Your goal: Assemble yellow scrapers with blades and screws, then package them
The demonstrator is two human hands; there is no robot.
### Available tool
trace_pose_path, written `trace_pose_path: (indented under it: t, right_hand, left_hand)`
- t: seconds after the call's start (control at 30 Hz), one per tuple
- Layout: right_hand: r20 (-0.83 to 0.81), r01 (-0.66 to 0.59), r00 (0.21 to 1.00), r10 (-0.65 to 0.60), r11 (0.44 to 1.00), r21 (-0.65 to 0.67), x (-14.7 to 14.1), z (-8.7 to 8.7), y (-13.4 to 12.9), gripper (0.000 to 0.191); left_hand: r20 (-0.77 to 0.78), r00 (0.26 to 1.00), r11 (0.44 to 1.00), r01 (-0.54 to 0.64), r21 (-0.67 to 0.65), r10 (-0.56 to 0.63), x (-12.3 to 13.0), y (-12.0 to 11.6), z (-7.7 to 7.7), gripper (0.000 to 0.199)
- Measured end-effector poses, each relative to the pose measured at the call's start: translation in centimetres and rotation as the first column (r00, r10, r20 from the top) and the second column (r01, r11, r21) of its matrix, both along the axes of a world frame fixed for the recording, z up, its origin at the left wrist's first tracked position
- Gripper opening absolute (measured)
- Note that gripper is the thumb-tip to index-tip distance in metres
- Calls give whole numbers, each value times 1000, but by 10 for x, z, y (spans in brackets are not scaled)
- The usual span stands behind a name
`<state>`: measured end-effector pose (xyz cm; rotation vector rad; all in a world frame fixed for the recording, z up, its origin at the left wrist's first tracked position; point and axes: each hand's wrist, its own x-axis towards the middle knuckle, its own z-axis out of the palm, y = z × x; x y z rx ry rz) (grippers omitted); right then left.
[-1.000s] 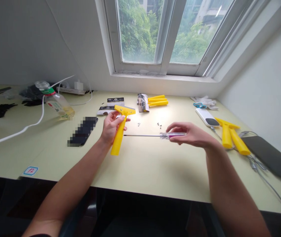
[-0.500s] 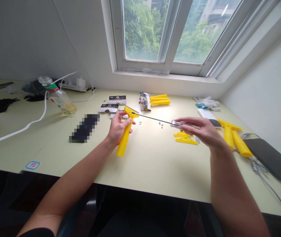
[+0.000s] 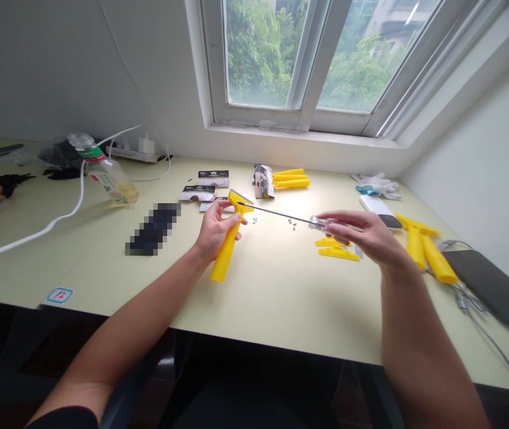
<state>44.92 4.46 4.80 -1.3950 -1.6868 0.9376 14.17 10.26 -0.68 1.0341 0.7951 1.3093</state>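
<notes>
My left hand (image 3: pixel 215 229) is wrapped round a yellow scraper (image 3: pixel 226 253) just below its head, the handle pointing down toward the table's front edge. In my right hand (image 3: pixel 361 229) is the clear handle of a screwdriver (image 3: pixel 281 214). Its long shaft runs left, and the tip touches the scraper's head near a screw spot. Small screws (image 3: pixel 292 224) lie on the table between my hands, with more small metal pieces (image 3: pixel 255 220) beside the scraper. Under my right hand are two yellow blade covers (image 3: pixel 338 254).
Card packages (image 3: pixel 197 192) and packaged yellow scrapers (image 3: pixel 264 181) lie at the back of the table (image 3: pixel 281 298). A tilted bottle (image 3: pixel 111 182) and white cable stand left. At right are a white device (image 3: pixel 379 211), yellow scrapers (image 3: pixel 437 260) and a dark tablet-like slab (image 3: pixel 490 286).
Another person's hand has come into view at the far left edge, by the black items. The view has shifted slightly; my hands keep their grips, and the screwdriver tip stays on the scraper head.
</notes>
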Motion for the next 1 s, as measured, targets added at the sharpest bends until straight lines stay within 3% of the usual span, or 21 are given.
trace_pose_path:
  t: [0.17, 0.37, 0.47, 0.57, 0.63, 0.73, 0.8, 0.9, 1.0]
  right_hand:
    - [-136, -57, 990, 42, 992, -113, 6, -4, 4, 41]
    - [-364, -52, 927, -95, 927, -373, 8, -9, 12, 34]
    - [-397, -76, 912, -102, 909, -409, 3, -11, 15, 35]
    - [-373, 13, 918, -135, 950, -313, -2, -11, 16, 38]
    - [-344, 148, 921, -184, 981, -127, -5, -10, 15, 39]
    - [-276, 288, 937, -215, 922, 259, -10, -6, 8, 36]
    - [-171, 248, 967, -191, 871, 424, -14, -3, 2, 33]
    - [-50, 167, 986, -161, 894, 416, -18, -2, -6, 34]
    - [-52, 295, 955, -292, 916, 274, -17, -4, -7, 37]
  left_hand:
    - [-12, 1000, 1000, 17, 2, -17, -1, -1, 1, 45]
    - [-48, 998, 997, 36, 66, -33, -3, -1, 4, 42]
    - [-75, 997, 993, 10, 117, -1, -6, 2, 3, 43]
    - [-102, 994, 990, -13, 141, 28, -8, 5, 0, 41]
    - [-116, 993, 991, -19, 131, 34, -7, 5, -1, 41]
    - [-111, 994, 996, -8, 84, 17, -5, 3, -2, 43]
    - [-90, 996, 999, -5, 50, 10, -4, 2, -1, 43]
    - [-68, 997, 999, -29, 38, 31, -5, 3, 0, 43]
    - [-74, 996, 997, -48, 58, 52, -5, 5, -1, 43]
